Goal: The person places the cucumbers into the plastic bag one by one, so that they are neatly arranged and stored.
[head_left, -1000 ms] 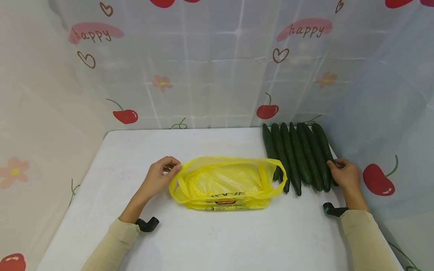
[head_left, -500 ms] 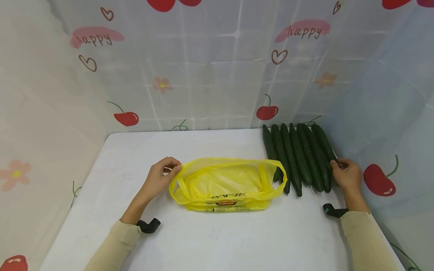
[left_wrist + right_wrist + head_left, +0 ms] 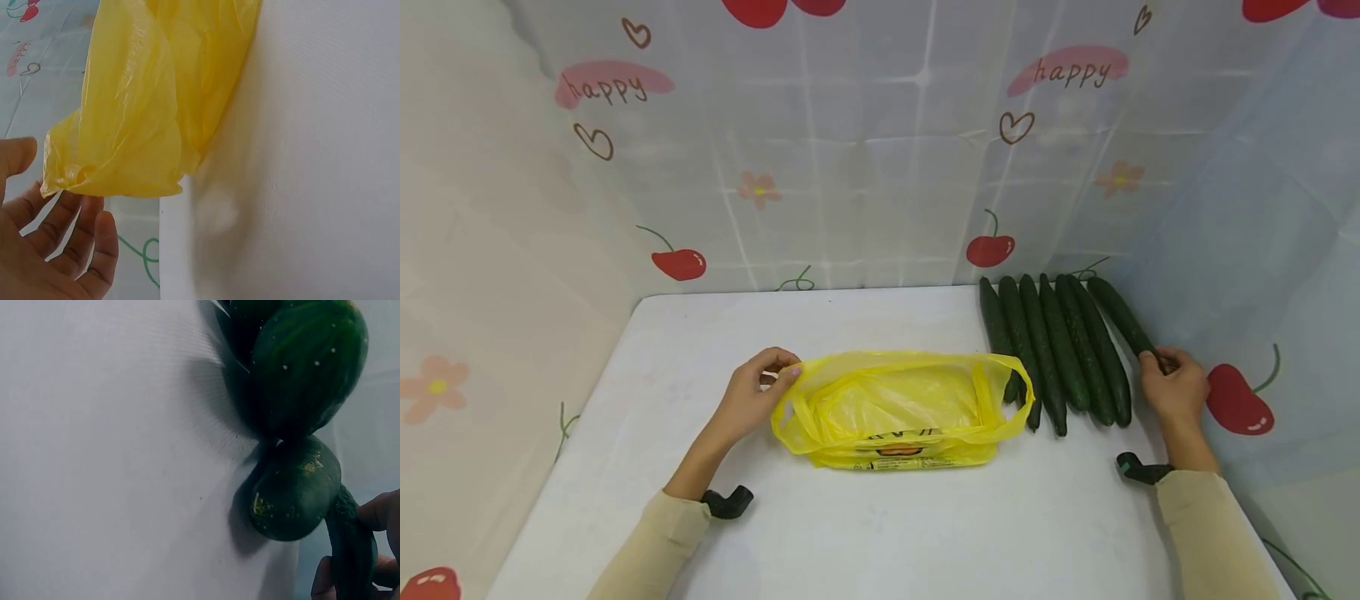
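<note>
A thin yellow plastic bag (image 3: 895, 400) stands on the table with its mouth spread. My left hand (image 3: 757, 392) holds the bag's left edge between thumb and fingers; in the left wrist view some fingertips are hidden behind the yellow film. To the right, several long dark green cucumbers (image 3: 1063, 350) lie side by side. My right hand (image 3: 1176, 387) grips the near end of the rightmost cucumber (image 3: 1120, 315), which slants away from the row. In the right wrist view, thumb and fingers surround this cucumber (image 3: 350, 544).
The bag's right handle loop (image 3: 1026, 400) overlaps the near ends of the leftmost cucumbers. A white table (image 3: 880, 533) lies under everything. Printed curtains (image 3: 865, 167) close off its back and sides. Each wrist wears a black camera mount (image 3: 730, 502).
My right hand has moved right with the near end of the rightmost cucumber, opening a gap beside the row. The left hand and the bag have barely moved.
</note>
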Demonstrator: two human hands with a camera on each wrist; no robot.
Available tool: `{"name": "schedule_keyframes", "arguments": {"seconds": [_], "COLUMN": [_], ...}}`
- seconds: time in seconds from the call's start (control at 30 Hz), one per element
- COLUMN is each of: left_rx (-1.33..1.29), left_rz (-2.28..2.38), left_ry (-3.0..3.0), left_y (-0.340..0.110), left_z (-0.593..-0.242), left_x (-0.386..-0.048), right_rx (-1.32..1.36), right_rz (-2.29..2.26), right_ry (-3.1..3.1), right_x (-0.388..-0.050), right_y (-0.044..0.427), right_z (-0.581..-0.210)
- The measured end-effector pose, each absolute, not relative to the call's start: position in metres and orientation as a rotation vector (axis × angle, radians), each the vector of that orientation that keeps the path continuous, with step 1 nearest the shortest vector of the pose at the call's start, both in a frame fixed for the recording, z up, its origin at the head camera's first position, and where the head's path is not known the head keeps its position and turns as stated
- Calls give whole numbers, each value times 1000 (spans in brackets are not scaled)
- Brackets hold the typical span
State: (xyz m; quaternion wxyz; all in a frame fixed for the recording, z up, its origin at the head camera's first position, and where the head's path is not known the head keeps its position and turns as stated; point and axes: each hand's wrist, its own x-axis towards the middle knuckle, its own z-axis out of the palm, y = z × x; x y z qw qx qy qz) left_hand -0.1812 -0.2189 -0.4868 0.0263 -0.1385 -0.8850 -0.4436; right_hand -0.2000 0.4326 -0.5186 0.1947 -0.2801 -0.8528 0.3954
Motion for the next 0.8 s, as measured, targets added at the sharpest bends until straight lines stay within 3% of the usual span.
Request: {"name": "schedule_keyframes", "arguments": {"seconds": [0.57, 0.8], "left_rx": [-555, -515], "left_rz": [-1395, -1389], "left_ry": [-2717, -2738], "left_y": [-235, -232], "left_z": [-493, -494], "left_x": [-170, -173], "right_rx": [-775, -645], "right_rz": [1104, 1074], "right_ry": [-2265, -2249], "right_x": [-175, -169], "right_y": [441, 438], "right_z": [-506, -500]}}
